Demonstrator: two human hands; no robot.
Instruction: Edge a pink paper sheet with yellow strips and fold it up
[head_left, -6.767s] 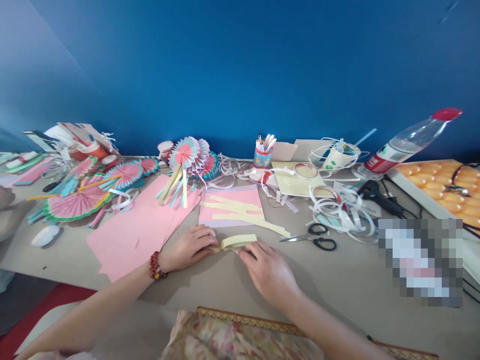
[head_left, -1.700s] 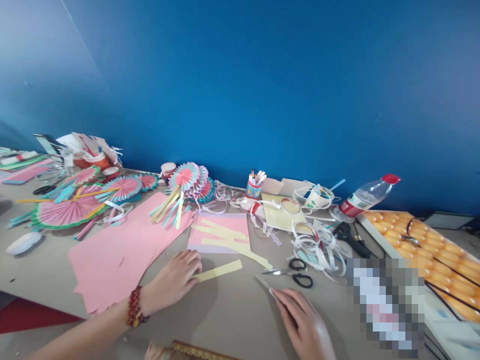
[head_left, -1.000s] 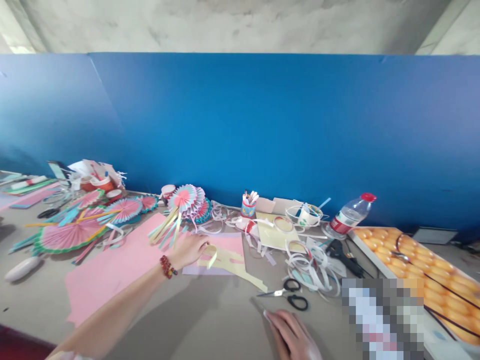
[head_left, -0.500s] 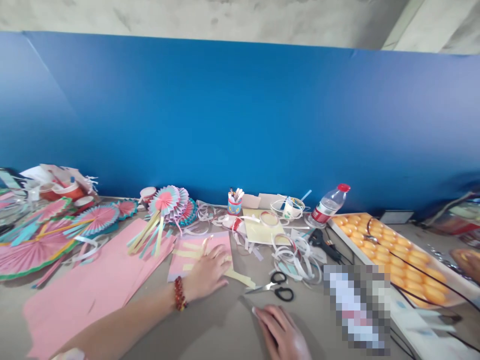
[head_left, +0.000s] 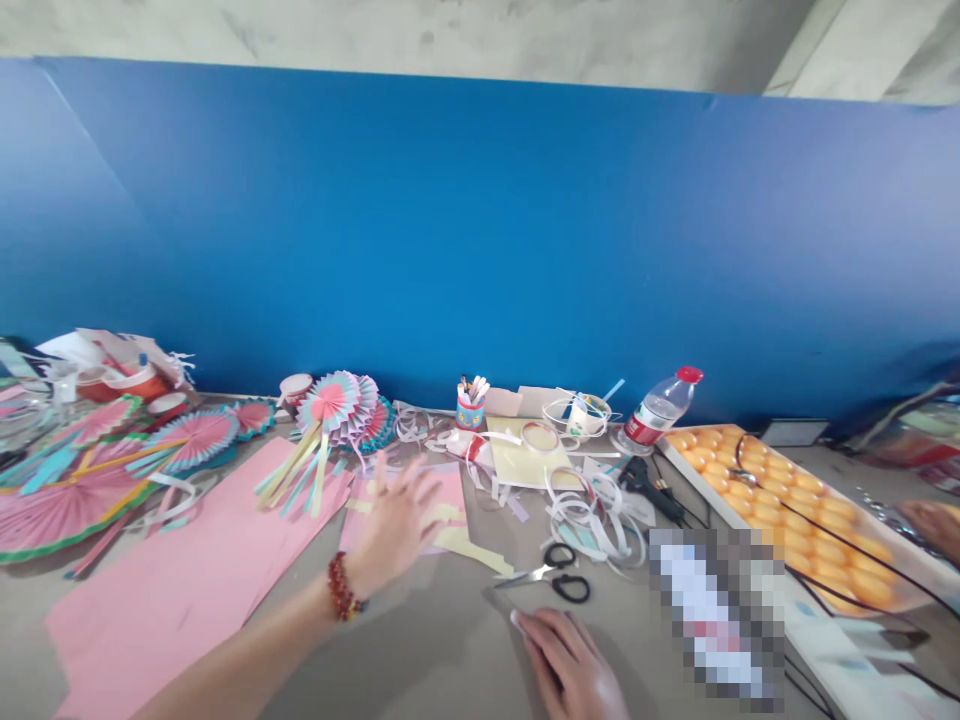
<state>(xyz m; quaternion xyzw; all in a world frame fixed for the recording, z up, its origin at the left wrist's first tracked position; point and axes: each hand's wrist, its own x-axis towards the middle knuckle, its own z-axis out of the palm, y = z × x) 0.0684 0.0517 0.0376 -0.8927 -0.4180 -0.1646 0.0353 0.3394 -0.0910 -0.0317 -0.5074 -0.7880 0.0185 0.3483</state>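
My left hand [head_left: 394,525], with a red bead bracelet [head_left: 343,588] at the wrist, has its fingers spread over a pink sheet of paper [head_left: 450,485] with a pale purple border. Yellow paper strips [head_left: 472,550] lie across that sheet, partly hidden by the hand. Nothing shows in its fingers. My right hand [head_left: 574,665] rests on the grey table with its fingers loosely stretched and nothing visible in them. Just beyond it lie scissors [head_left: 551,573] with black handles, blades apart and pointing left.
Large pink sheets [head_left: 187,580], folded paper rosettes [head_left: 334,400] and paper fans [head_left: 67,505] fill the left. Further back are a pen cup [head_left: 470,412], paper strip curls [head_left: 592,520], a bottle [head_left: 660,410] and a black glue gun [head_left: 649,485]. An orange bubbled tray [head_left: 795,500] with cables and another person's hand [head_left: 934,525] are at right.
My left hand has lifted from the pink sheet and shifted slightly left and up, its fingers spreading. The right hand stays almost where it was by the scissors.
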